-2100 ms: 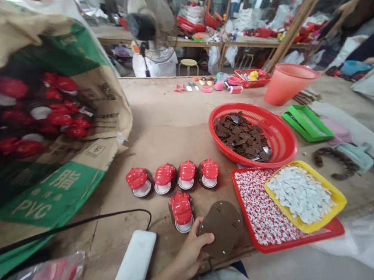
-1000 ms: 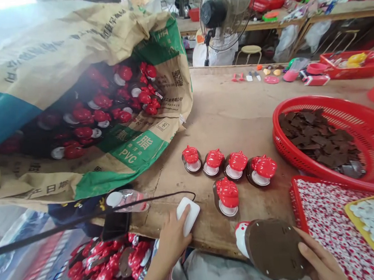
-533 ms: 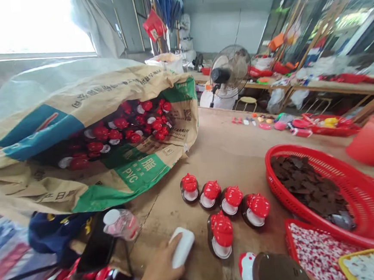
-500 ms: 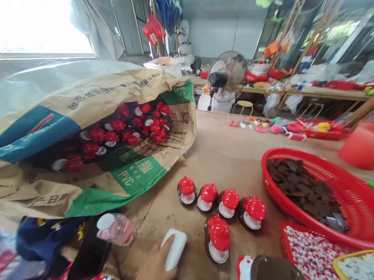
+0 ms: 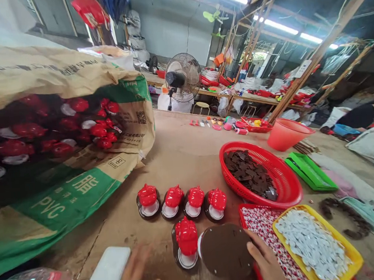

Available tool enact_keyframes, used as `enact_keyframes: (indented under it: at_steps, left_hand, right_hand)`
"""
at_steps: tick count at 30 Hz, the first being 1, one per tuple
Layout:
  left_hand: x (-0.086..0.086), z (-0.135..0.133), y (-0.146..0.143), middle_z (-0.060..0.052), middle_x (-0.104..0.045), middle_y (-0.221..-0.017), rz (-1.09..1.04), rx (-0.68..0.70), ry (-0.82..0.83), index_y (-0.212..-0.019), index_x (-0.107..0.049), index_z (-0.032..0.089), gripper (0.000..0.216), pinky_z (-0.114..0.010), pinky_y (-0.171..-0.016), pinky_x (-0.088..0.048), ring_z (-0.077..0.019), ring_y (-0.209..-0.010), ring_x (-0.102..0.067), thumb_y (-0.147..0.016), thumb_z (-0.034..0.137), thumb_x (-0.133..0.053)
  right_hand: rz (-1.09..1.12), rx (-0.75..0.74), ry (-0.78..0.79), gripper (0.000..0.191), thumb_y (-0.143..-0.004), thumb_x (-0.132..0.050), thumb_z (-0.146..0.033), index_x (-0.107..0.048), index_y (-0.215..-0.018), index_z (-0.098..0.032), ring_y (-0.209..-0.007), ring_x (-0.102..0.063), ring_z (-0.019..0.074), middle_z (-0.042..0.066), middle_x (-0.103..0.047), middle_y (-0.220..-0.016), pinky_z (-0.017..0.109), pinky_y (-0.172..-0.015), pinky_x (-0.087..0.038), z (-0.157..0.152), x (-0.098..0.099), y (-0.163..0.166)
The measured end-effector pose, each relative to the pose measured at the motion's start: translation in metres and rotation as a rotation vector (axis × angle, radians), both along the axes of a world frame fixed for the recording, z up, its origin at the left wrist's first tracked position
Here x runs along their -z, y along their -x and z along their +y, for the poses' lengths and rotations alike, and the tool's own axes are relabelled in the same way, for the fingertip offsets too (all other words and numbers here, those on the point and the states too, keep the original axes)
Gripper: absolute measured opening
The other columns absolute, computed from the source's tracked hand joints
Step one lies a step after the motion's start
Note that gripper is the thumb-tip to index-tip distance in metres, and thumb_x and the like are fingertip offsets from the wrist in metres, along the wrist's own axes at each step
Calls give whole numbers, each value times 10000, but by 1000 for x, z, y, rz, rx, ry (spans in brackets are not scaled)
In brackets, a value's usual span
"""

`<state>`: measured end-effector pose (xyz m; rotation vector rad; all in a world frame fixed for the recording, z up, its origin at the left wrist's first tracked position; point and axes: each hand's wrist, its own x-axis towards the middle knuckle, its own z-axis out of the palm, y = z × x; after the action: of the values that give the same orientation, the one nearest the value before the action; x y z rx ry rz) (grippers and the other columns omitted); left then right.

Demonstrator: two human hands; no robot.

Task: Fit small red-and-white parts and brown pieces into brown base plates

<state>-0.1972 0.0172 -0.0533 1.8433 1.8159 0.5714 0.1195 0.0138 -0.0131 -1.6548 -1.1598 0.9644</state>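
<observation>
Head view: the right hand [image 5: 264,261] clasps the rim of a brown round backing disc [image 5: 226,250], low over the table [image 5: 182,157] beside a red-capped piece [image 5: 185,239]; the left hand [image 5: 136,275] is open, near a white block [image 5: 105,273]; holding by the rim keeps the disc's face free.

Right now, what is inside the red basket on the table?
The red basket holds a heap of dark brown pieces, with one greyish piece among them. The heap hides the basket's floor.
</observation>
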Motion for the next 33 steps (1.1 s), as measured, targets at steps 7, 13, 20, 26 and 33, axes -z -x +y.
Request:
enact_keyframes:
  at_steps: [7, 13, 20, 26, 33]
  left_hand:
    - [-32, 5, -82, -87, -388, -1326, -722, 483, 372, -1254, -379, 197, 746, -370, -989, -256, -269, -1191, -345, -644, 619, -459]
    - [-29, 15, -102, -83, -443, -1278, -943, 607, 674, -1224, -408, 217, 717, -429, -976, -240, -283, -1153, -380, -598, 501, -611]
    - [-38, 20, -114, -50, -503, -1214, -1312, 500, 911, -1177, -455, 250, 650, -391, -904, -328, -250, -1059, -479, -572, 352, -670]
    - [-42, 21, -123, -36, -587, -1088, -1219, 438, 996, -1232, -389, 255, 647, -399, -869, -359, -231, -957, -541, -622, 270, -603]
    - [-34, 14, -133, -35, -567, -1131, -1216, 495, 925, -1201, -431, 243, 588, -407, -878, -365, -241, -1007, -508, -641, 284, -606]
  right_hand:
    - [-65, -365, -27, 408, -738, -437, -537, -620, -960, -248, -833, -594, 198, 51, -646, -896, 286, -736, -481, -13, -7, 13]
    - [-46, -427, -41, 444, -738, -405, -565, -625, -945, -239, -737, -597, 194, 54, -646, -826, 287, -673, -477, -20, 11, 14]
    - [57, -248, 80, 379, -714, -484, -522, -628, -910, -232, -801, -605, 202, 56, -654, -910, 283, -703, -492, -20, -14, 9]
    - [-18, -185, 28, 354, -733, -464, -501, -630, -877, -224, -789, -608, 194, 55, -660, -885, 272, -688, -498, -21, -11, 6]
    - [-110, -108, 11, 366, -735, -444, -504, -619, -875, -215, -805, -607, 195, 61, -658, -890, 276, -718, -498, -27, -11, 0]
